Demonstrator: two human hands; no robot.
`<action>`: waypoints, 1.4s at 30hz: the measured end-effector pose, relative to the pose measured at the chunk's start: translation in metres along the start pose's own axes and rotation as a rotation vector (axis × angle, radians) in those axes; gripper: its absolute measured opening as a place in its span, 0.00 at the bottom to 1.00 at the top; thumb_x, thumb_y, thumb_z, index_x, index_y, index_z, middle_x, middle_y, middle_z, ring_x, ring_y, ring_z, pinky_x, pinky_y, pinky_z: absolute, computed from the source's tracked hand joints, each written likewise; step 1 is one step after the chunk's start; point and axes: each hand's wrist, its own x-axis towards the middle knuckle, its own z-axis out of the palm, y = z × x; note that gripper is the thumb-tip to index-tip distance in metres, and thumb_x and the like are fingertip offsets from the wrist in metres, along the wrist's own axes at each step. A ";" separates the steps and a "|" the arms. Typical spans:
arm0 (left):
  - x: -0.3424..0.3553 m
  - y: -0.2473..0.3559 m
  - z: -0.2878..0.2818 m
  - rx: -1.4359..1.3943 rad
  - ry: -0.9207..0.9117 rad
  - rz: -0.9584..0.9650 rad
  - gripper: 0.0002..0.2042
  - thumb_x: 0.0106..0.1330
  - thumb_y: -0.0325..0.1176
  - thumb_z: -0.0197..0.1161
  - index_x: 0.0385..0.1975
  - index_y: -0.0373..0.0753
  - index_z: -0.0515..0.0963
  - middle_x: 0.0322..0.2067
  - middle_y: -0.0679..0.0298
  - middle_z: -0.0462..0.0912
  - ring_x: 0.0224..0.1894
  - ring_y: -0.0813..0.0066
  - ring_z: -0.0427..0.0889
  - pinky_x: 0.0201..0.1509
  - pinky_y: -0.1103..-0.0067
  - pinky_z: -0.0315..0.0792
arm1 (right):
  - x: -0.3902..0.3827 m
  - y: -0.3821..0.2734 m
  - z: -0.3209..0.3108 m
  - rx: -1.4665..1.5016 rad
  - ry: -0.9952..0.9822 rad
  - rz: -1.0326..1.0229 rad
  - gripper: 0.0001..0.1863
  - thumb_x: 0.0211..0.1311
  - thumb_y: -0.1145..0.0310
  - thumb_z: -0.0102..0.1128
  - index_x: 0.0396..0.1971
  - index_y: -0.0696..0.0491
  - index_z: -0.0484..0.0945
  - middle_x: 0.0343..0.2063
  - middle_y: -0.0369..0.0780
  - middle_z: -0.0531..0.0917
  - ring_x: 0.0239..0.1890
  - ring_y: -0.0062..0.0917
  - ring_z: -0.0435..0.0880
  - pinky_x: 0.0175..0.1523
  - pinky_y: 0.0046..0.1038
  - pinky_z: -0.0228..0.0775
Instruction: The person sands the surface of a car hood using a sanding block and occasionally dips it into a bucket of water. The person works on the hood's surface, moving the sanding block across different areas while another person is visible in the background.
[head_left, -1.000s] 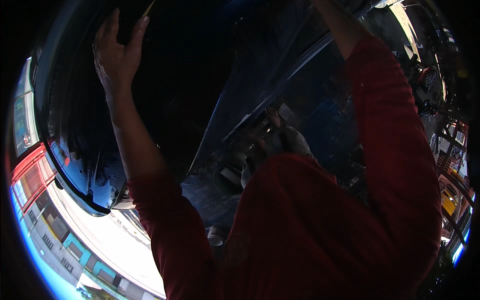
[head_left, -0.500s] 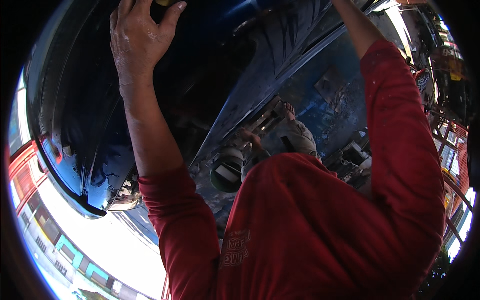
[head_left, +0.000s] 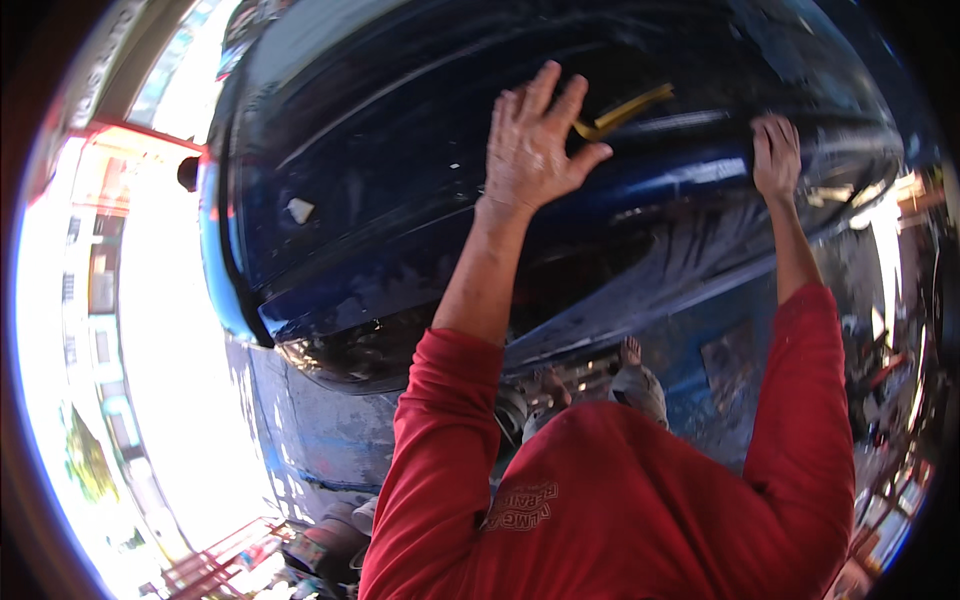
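Blue, dk & glossy: car body fills most of upper view, curved by the lens, w/ pale reflections along its raised edge. Grey-blue floor shows below it, scuffed & patchy. Red long-sleeved top on the person takes up lower middle, sleeves pushed up to abt the elbows. Bare feet stand on floor near car's lower edge, below grey trousers, partly hidden by the top.

Dk round container sits on floor just L of feet, partly covered by L sleeve; contents too dim to tell. Smaller pale can-like container is farther down, beside same sleeve; can't see into it.

L hand is palm down at car's upper surface, fingers spread wide, thumb out to R, no grip on anything visible. R hand rests on raised edge, well apart from L, fingers together & slightly bent; can't tell if anything's under them.

Yellow strip, thin & bent at L end, lies btwn the hands, nearer L, just beyond its thumb; can't tell if they touch.
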 end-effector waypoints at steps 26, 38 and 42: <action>-0.065 -0.063 -0.043 0.333 -0.102 -0.615 0.32 0.87 0.46 0.58 0.84 0.35 0.67 0.82 0.46 0.70 0.85 0.43 0.64 0.88 0.48 0.55 | 0.146 -0.095 0.020 0.139 -0.611 -0.151 0.46 0.72 0.27 0.64 0.83 0.33 0.71 0.65 0.42 0.79 0.72 0.38 0.75 0.79 0.50 0.64; 0.077 0.045 0.075 0.266 -0.254 -0.351 0.26 0.85 0.44 0.60 0.74 0.32 0.77 0.80 0.45 0.71 0.83 0.46 0.69 0.87 0.55 0.63 | 0.085 0.006 -0.017 0.230 -0.131 -0.067 0.50 0.64 0.33 0.75 0.84 0.33 0.70 0.69 0.38 0.77 0.71 0.39 0.75 0.78 0.49 0.66; 0.148 0.069 0.057 0.218 -0.438 -0.524 0.29 0.76 0.47 0.72 0.71 0.37 0.82 0.72 0.47 0.82 0.75 0.46 0.79 0.82 0.54 0.70 | 0.070 0.062 -0.039 0.104 0.006 0.079 0.47 0.62 0.38 0.78 0.81 0.34 0.74 0.70 0.37 0.77 0.72 0.39 0.75 0.79 0.52 0.64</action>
